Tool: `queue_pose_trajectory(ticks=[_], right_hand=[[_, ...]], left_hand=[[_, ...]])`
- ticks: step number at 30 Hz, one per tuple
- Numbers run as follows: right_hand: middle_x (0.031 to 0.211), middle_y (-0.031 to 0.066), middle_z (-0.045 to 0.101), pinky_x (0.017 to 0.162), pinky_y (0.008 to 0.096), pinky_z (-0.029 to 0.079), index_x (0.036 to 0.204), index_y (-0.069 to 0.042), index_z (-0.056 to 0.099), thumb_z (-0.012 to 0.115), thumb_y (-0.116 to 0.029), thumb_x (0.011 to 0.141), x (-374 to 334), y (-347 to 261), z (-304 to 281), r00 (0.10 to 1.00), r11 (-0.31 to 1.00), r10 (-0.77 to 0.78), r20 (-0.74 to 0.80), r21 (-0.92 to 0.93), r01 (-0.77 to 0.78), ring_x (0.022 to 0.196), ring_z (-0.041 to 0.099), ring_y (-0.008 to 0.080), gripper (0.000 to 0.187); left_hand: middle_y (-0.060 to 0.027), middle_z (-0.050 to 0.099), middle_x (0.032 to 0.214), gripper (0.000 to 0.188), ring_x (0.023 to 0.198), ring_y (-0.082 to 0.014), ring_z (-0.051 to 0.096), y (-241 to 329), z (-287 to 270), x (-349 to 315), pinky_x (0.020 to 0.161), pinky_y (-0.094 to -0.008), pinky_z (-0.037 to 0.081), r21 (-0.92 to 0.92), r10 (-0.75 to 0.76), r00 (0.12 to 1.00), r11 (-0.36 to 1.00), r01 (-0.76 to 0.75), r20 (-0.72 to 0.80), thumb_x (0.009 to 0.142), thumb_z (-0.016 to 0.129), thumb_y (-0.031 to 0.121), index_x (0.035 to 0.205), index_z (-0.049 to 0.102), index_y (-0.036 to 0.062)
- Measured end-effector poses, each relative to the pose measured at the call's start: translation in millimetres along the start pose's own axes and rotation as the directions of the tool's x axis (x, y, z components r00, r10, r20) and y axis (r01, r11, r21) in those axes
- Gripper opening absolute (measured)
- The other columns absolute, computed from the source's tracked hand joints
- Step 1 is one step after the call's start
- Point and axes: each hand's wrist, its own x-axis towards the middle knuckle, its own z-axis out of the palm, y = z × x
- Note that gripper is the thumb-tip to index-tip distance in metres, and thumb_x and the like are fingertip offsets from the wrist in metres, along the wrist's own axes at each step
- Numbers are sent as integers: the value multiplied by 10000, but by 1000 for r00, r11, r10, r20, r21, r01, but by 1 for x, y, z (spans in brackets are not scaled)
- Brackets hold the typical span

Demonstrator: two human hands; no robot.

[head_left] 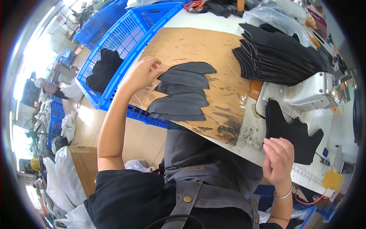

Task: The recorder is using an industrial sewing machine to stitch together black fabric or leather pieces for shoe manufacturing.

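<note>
Several dark, curved fabric pieces (179,100) lie overlapping in a row on a brown cardboard sheet (225,49). Just left of their upper end hovers my left hand (143,75), its fingers loosely bent and apart, nothing visible in them. My right hand (279,158) is raised by the table's front edge, fingers bent with a gap to the thumb, and I see nothing in it. Close beyond it, a black fabric piece with a notched outline (291,133) lies on the white sewing table (248,131), beside the sewing machine (314,91).
A thick stack of black fabric pieces (278,57) sits behind the machine, with clear plastic bags (280,19) over its back. To the left, a blue crate (114,42) contains more black pieces (105,70). Red-handled scissors (195,5) lie at the far edge. A cardboard box (84,164) stands lower left.
</note>
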Motion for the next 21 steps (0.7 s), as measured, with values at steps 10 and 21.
queue_pose_trajectory(ticks=[10, 21], right_hand=[[965, 94, 649, 767, 382, 497, 1022, -22, 626, 648, -17, 734, 84, -12, 22, 968, 982, -126, 219, 165, 91, 878, 622, 263, 289], [843, 79, 667, 674, 261, 489, 1019, 45, 610, 597, -202, 923, 163, -31, 125, 786, 252, 339, 516, 756, -605, 753, 626, 110, 266]], left_hand=[[9, 608, 690, 220, 621, -65, 522, -19, 13, -9, 571, -236, 426, -387, -170, 975, 897, 213, 143, 822, 748, 225, 778, 617, 54], [-120, 616, 1071, 222, 973, -318, 599, 74, 44, -50, 839, -399, 464, -192, 328, 826, 871, -452, -458, 680, 731, 70, 833, 571, 61]])
